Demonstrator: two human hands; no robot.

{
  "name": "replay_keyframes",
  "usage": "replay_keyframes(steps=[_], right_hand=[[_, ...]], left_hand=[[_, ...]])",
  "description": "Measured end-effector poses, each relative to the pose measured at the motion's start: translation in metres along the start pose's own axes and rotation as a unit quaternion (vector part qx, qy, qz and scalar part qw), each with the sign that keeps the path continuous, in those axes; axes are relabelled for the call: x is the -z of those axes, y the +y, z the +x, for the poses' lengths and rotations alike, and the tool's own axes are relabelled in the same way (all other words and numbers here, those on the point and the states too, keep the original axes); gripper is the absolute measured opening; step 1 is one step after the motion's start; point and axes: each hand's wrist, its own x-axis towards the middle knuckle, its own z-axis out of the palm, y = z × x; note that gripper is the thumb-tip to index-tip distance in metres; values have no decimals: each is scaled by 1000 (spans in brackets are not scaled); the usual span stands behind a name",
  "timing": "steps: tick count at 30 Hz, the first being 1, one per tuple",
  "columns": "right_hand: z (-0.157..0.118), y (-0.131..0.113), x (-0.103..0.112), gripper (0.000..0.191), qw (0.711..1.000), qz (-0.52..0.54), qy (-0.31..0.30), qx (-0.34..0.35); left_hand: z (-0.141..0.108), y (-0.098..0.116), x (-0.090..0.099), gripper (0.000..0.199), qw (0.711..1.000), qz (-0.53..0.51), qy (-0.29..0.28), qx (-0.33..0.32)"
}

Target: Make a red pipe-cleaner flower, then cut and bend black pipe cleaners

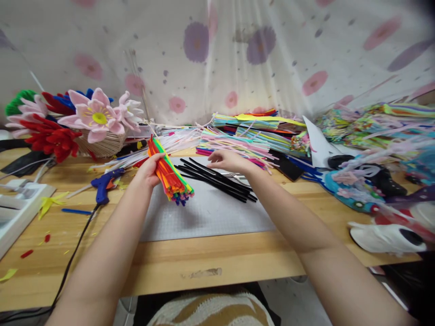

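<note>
My left hand (150, 171) is closed around a thick bundle of colourful pipe cleaners (171, 176), mostly orange, red, yellow and green, tilted over the left part of the white cutting mat (204, 224). Several black pipe cleaners (217, 181) lie loosely side by side on the mat. Just above their far side is my right hand (227, 162), fingers bent and apart, with nothing visible in it. Partly hidden under the right wrist, a pair of scissors (238, 177) lies by the black pipe cleaners.
A blue glue gun (104, 184) with a black cord rests on the left. Pipe-cleaner flowers (98, 117) stand at the back left, near a white power strip (20, 203). Heaps of pipe cleaners (244, 144) line the back. A white roll-like object (385, 237) lies at right.
</note>
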Motion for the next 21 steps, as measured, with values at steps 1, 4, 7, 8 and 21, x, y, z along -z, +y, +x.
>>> replay_keyframes(steps=[1,4,7,8,21], right_hand=[[-1,-7,-6,29,997,71,-18,6],[-5,-26,-26,30,959,271,-80,-8],[-2,-41,-45,34,920,371,-118,-45],[0,-45,-50,35,909,393,-131,-49],[21,-67,-63,15,824,515,-191,-137]], left_hand=[[-1,1,-4,9,1000,-16,1,15],[-2,1,-12,12,998,-50,5,49],[0,-3,-13,14,998,-40,-20,54],[1,-5,-11,13,997,-35,-31,55],[14,-3,19,45,994,6,-86,72]])
